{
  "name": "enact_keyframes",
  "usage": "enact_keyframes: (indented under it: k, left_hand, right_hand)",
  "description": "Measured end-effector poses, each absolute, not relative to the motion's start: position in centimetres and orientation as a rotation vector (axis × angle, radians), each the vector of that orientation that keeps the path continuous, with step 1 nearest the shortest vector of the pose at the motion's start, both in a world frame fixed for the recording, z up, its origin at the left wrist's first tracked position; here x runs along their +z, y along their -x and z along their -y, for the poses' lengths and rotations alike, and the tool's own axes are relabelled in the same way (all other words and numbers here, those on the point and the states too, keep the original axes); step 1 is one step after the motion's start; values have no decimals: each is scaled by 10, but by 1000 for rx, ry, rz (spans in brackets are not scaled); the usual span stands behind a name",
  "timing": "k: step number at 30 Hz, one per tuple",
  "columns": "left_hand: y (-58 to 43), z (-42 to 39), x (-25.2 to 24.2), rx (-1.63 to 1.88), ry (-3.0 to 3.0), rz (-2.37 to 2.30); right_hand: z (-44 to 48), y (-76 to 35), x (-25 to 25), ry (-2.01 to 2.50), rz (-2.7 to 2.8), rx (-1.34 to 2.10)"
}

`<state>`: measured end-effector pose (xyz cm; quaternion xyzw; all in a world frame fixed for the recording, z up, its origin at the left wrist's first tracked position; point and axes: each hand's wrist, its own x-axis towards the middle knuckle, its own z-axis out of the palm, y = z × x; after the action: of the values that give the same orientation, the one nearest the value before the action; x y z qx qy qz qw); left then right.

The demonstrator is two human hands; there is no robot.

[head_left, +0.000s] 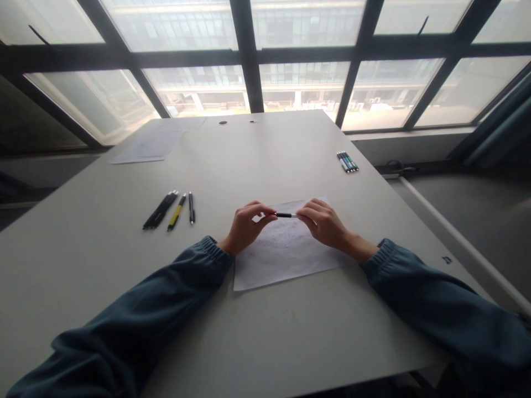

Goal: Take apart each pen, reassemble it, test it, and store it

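While hovering over the white sketched paper sheet (282, 254) at the bench's near edge, left hand (244, 226) and right hand (326, 223) are each pinching an end of a slim black-and-white pen (286, 215), apparently to uncap it.

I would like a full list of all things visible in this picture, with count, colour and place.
flat white table: one, white, fills the middle
white paper sheet with faint drawing: one, white, under the hands
slim black-and-white pen: one, black and white, between both hands
loose pens: about five, black, one yellow-black, left of the hands
grouped pens: about four, dark, blue, green, table's far right
pale papers: count unclear, white, far left corner
dark-framed window: several panes, behind the table
left hand: one, blue sleeve, pinches the pen's left end
right hand: one, blue sleeve, pinches the pen's right end
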<state>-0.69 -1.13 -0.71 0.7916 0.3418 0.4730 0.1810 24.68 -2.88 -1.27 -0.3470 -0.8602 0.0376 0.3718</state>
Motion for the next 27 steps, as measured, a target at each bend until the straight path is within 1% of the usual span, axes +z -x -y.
enact_keyframes:
  k: [6, 11, 19, 22, 27]
  left_hand:
    - [5, 14, -4, 1348, -2227, -1022]
    - [7, 15, -4, 1244, -2218, -1059]
    - [8, 17, -1, 1181, -2232, -1031]
    - [8, 16, -1, 1201, -2244, -1024]
    - [8, 13, -4, 1333, -2243, -1003]
  right_hand:
    - [29, -246, -12, 825, 2166, 103]
    - [29, -245, -11, 755, 2155, 31]
    - [31, -246, -9, 725, 2200, -96]
    - [32, -246, -8, 721, 2211, -126]
    - [31, -246, -9, 754, 2201, -117]
